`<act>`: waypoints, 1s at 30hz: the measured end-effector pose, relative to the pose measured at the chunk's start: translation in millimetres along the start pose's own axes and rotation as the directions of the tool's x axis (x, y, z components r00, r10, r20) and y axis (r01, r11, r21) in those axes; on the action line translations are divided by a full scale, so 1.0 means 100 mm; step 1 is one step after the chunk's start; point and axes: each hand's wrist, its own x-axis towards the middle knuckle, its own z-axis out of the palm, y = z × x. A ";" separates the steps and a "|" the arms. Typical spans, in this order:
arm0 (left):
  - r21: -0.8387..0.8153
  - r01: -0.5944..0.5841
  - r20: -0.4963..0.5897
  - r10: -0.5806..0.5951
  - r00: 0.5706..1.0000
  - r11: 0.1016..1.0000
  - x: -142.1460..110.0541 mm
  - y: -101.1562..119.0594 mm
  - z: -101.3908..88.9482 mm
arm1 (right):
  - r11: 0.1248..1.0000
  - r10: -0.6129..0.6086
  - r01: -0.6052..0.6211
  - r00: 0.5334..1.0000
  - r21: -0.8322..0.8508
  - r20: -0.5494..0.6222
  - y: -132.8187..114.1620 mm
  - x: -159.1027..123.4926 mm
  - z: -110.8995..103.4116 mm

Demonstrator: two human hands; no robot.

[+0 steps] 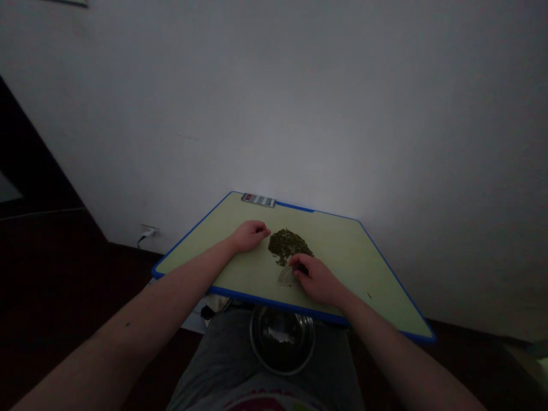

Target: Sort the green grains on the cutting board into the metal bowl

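A loose pile of small greenish-brown grains [286,242] lies spread on the pale yellow board [338,251]; their kind is too small to make out. To its left rests my left hand [250,235], fingers curled and thumb near the index finger; what they hold, if anything, is hidden. At the near edge of the pile, my right hand [317,277] grips a clear plastic protractor [285,277], which lies low over the board. Part of the protractor is behind my fingers.
A phone [258,200] lies at the board's far edge, close to the wall. Below the near edge, a shiny metal bowl [282,368] sits on my lap. A dark fragment [369,295] lies on the right of the board. A plugged socket [149,231] is at left.
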 end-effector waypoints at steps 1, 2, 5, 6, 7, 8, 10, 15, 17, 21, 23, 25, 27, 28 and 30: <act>0.000 -0.002 0.001 0.002 1.000 1.000 0.00 0.00 0.00 | 1.000 0.009 -0.009 1.000 0.004 0.002 0.00 -0.02 0.00; 0.001 -0.008 0.000 0.008 1.000 1.000 0.00 -0.01 0.00 | 1.000 0.017 -0.017 1.000 0.007 0.004 -0.01 -0.05 -0.01; 0.003 -0.029 -0.001 0.029 1.000 1.000 0.00 -0.03 0.01 | 0.998 0.050 -0.050 0.999 0.022 0.019 -0.01 -0.12 -0.03; 0.000 -0.031 0.002 0.031 1.000 1.000 0.00 -0.03 0.01 | 0.997 0.065 -0.066 0.998 0.027 0.024 -0.02 -0.15 -0.04; -0.003 -0.031 0.002 0.031 1.000 1.000 0.00 -0.04 0.02 | 0.996 0.078 -0.079 0.996 0.032 0.030 -0.02 -0.17 -0.04; -0.004 -0.030 0.004 0.030 1.000 1.000 0.00 -0.04 0.02 | 0.995 0.088 -0.090 0.996 0.036 0.033 -0.02 -0.19 -0.05; 0.005 -0.031 0.006 0.031 1.000 1.000 0.00 -0.04 0.01 | 0.994 0.097 -0.099 0.995 0.044 0.036 -0.03 -0.24 -0.06; 0.019 -0.014 0.012 0.014 1.000 1.000 0.01 -0.02 0.00 | 0.991 0.117 -0.120 0.992 0.061 0.048 -0.04 -0.33 -0.08; 0.018 -0.006 0.014 0.006 1.000 1.000 0.00 -0.02 0.00 | 0.989 0.126 -0.130 0.991 0.069 0.053 -0.05 -0.36 -0.09; 0.005 -0.012 0.006 0.012 1.000 1.000 0.00 -0.02 0.00 | 0.985 0.141 -0.145 0.988 0.089 0.056 -0.05 -0.41 -0.10; -0.003 -0.020 0.006 0.020 1.000 1.000 0.00 -0.02 0.00 | 0.984 0.143 -0.148 0.988 0.098 0.061 -0.04 -0.43 -0.11; -0.008 -0.025 0.012 0.025 1.000 1.000 0.00 -0.01 0.00 | 0.982 0.148 -0.155 0.987 0.109 0.068 -0.03 -0.45 -0.11; -0.005 -0.025 0.016 0.025 1.000 1.000 0.00 -0.01 -0.01 | 0.979 0.158 -0.165 0.985 0.117 0.065 -0.02 -0.47 -0.11; -0.002 -0.023 0.018 0.023 1.000 1.000 0.00 -0.01 -0.01 | 0.978 0.162 -0.168 0.985 0.120 0.064 -0.02 -0.47 -0.11; 0.005 -0.018 0.019 0.018 1.000 1.000 0.00 0.00 -0.01 | 0.980 0.157 -0.163 0.986 0.115 0.060 -0.01 -0.46 -0.11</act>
